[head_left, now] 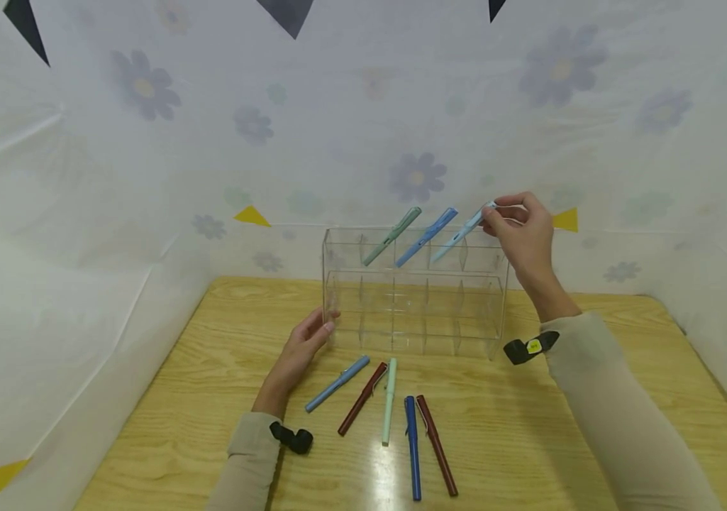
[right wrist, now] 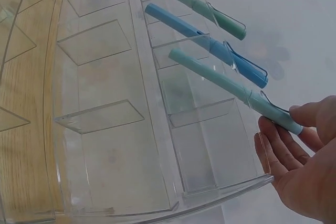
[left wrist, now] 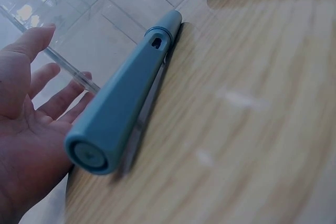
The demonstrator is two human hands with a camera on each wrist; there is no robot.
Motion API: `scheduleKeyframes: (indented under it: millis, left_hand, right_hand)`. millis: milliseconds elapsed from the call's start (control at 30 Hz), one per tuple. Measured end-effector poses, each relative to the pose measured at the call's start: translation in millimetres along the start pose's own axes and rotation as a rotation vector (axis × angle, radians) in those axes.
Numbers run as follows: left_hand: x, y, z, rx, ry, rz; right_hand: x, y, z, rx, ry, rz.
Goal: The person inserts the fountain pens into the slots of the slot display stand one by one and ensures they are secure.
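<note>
My right hand [head_left: 525, 231] pinches the cap end of a pale blue pen [right wrist: 215, 80] between thumb and fingers. That pen leans in the top row of a clear acrylic pen organizer [head_left: 414, 273]. Beside it a blue pen [head_left: 425, 238] and a grey-green pen [head_left: 392, 237] lean the same way in the row. My left hand [head_left: 296, 351] is at the organizer's left side, its extended fingers [left wrist: 63, 95] right at the clear edge. Near that hand, a grey-blue pen [left wrist: 123, 95] lies on the table.
On the wooden table [head_left: 223, 426], in front of the organizer, also lie a dark red pen [head_left: 361, 399], a mint pen [head_left: 389, 401], a dark blue pen [head_left: 413, 447] and another dark red pen [head_left: 437, 445]. A flower-patterned white sheet [head_left: 350, 128] hangs behind and at both sides.
</note>
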State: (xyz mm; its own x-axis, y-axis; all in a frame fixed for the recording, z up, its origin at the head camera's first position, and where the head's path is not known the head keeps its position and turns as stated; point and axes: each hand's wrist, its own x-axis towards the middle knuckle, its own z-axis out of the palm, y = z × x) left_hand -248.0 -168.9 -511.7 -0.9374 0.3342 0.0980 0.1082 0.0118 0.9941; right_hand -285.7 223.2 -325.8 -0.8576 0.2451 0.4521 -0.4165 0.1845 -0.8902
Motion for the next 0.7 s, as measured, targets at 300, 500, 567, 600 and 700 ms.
scheduleKeyframes:
  millis: [300,500,567,600,700]
  left_hand:
    - [2.0,-0.6,2.9,0.002,-0.005,-0.001]
    - [2.7,-3.4,1.3,0.004,-0.006,-0.003]
    - [2.8,-3.6,1.0,0.007,-0.005,-0.001]
    - [2.8,-3.5,0.9,0.008,-0.006,-0.001]
    - [2.9,-3.3,1.1,0.010,-0.006,0.001]
  right_hand:
    - [0.4,2.0,-4.1,-0.062,-0.034,0.024]
    - [2.8,2.2,-8.7,-0.015,-0.070,0.063]
    - [3.3,1.9,-9.9,-0.005,-0.079,0.068]
    - [3.6,1.7,-10.3,-0.001,-0.085,0.069]
    - [4.2,0.6,-11.4,-0.001,-0.097,0.070]
